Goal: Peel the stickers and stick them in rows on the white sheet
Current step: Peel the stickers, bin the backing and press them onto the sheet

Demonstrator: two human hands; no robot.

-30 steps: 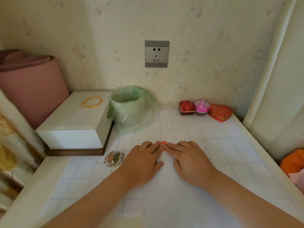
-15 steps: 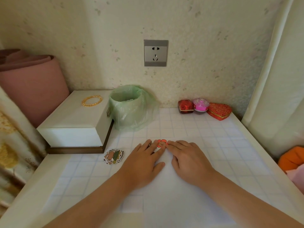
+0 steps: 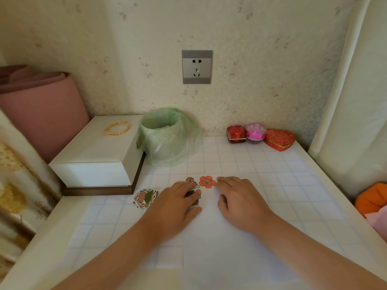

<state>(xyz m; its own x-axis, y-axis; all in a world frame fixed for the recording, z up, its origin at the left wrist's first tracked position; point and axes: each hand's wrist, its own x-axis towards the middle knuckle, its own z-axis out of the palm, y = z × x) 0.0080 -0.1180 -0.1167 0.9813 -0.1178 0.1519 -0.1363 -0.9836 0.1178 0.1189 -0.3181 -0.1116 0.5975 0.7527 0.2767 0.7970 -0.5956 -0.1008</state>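
Here, flower sticker [image 3: 207, 181], left hand [image 3: 178, 203] beside, right hand [image 3: 240, 199] perhaps touching

Wall [image 3: 261, 59]: cream wallpaper with faint grey-green leaf specks.
Socket [image 3: 196, 66]: grey plate, mid-wall, above the table's back edge.
Table [image 3: 37, 243]: white top, set against the wall, covered by a blue-grid mat [image 3: 272, 164].
Curtain [image 3: 356, 91]: cream, hanging down the right side.
Roll [image 3: 41, 116]: dusty pink, standing at the left by the wall.
Fabric [image 3: 14, 185]: cream with gold print, at the left edge in front of the roll.
Box [image 3: 94, 158]: white on a dark base, back left of the table.
Light: soft, warm, even.
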